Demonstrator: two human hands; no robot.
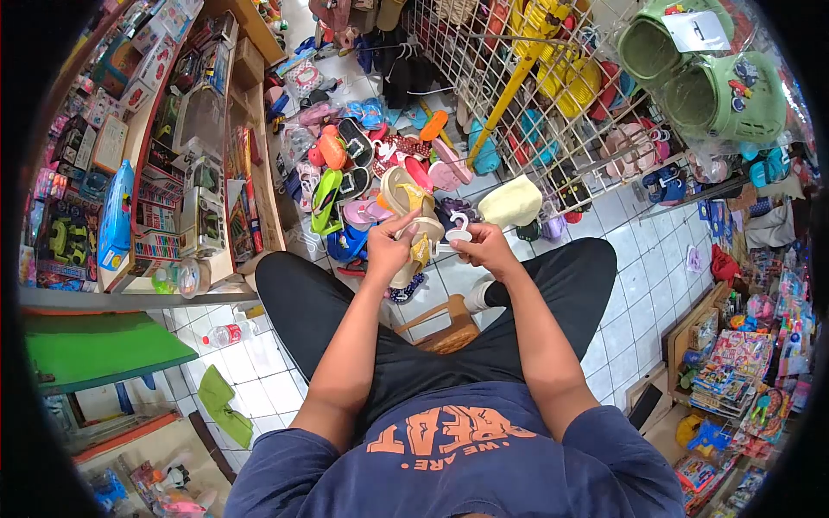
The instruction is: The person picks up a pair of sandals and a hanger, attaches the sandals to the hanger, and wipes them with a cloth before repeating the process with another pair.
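Note:
My left hand (391,248) is closed around a pair of beige sandals (402,192) with yellow straps, held up in front of my knees. Between the thumb and fingers of my right hand (489,252) is a white plastic shoe hanger (458,228) with a curved hook at its top. The hanger is close beside the sandals, on their right. Past both hands, a heap of colourful sandals and slippers covers the floor, with a lime green flip-flop (325,200) and a pink slipper (449,166) in it. A pale yellow cloth-like item (511,203) lies right of the heap.
A white wire rack (466,65) hung with footwear stands ahead, green clogs (730,91) in plastic at its right. Shelves of boxed toys (203,198) line the left side. On the tiles are a plastic bottle (228,334) and a green cloth (223,406). A wooden stool (453,328) is below me.

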